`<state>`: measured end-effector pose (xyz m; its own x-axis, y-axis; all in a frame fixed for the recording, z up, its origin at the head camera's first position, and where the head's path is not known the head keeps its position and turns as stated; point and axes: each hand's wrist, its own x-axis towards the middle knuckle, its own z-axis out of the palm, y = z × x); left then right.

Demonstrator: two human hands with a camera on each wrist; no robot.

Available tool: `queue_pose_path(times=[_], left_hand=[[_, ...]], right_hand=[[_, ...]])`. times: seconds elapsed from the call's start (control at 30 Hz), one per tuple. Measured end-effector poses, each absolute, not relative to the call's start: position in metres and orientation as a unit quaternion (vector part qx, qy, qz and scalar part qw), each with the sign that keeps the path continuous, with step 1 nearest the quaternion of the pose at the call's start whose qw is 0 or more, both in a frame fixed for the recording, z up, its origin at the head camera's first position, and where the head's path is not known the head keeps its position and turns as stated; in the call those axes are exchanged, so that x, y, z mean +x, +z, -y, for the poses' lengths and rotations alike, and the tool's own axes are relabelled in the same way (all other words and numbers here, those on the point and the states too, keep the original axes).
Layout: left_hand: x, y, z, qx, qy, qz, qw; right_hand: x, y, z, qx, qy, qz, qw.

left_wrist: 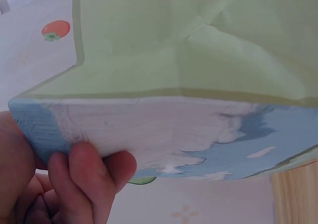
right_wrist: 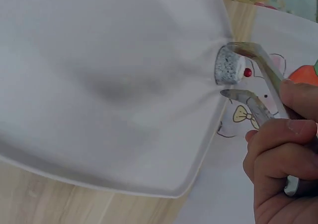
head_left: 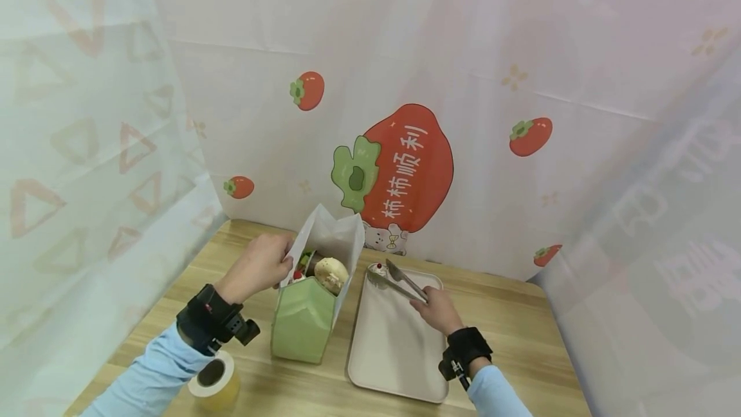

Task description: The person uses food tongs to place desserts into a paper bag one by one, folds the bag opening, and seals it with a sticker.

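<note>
My left hand (head_left: 257, 269) pinches the upper left edge of a green paper bag (head_left: 303, 330), which stands upright with its mouth open. Inside the bag show a round cream-coloured bun (head_left: 331, 273), something dark brown and a bit of red and green. In the right wrist view, my right hand (right_wrist: 285, 159) grips metal tongs (right_wrist: 268, 72). Their tips stand apart on either side of a small speckled cake (right_wrist: 228, 66) topped with a red cherry. That cake sits at the far left corner of a pale tray (head_left: 393, 352).
A roll of yellowish tape (head_left: 214, 381) stands on the wooden table (head_left: 503, 340), near my left forearm. The tray lies just right of the bag. Behind the table hangs a white cloth (head_left: 492, 211) printed with persimmons, and more cloth hangs at both sides.
</note>
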<state>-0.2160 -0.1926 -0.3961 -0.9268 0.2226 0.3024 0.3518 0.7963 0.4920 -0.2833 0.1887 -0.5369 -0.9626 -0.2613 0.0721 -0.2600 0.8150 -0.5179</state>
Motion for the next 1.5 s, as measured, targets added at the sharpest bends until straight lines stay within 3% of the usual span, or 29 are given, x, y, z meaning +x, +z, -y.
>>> queue_pose_path(times=[0.4,0.6,0.8,0.93,1.07,1.3,1.5], left_hand=[[-0.217,-0.401,0.193,-0.151,-0.291,0.939,0.108],[-0.215,-0.404,0.193,-0.147,-0.303,0.937,0.097],[-0.215,-0.402,0.195,-0.153,-0.278,0.941,0.119],[-0.216,-0.398,0.197,-0.155,-0.265,0.942,0.133],[-0.215,-0.395,0.198,-0.156,-0.266,0.942,0.131],[-0.218,-0.394,0.196,-0.157,-0.266,0.942,0.129],[-0.219,-0.397,0.194,-0.154,-0.279,0.940,0.121]], right_hand=[[-0.282,-0.556,-0.189,-0.152,-0.238,-0.959,-0.029],[-0.275,-0.543,-0.199,-0.117,-0.283,-0.952,-0.010],[-0.260,-0.492,-0.215,-0.106,-0.359,-0.927,-0.031],[-0.249,-0.445,-0.220,-0.157,-0.382,-0.908,-0.074],[-0.236,-0.401,-0.220,-0.207,-0.378,-0.899,-0.082],[-0.227,-0.348,-0.207,-0.284,-0.371,-0.883,-0.043],[-0.234,-0.321,-0.170,-0.339,-0.268,-0.902,-0.014]])
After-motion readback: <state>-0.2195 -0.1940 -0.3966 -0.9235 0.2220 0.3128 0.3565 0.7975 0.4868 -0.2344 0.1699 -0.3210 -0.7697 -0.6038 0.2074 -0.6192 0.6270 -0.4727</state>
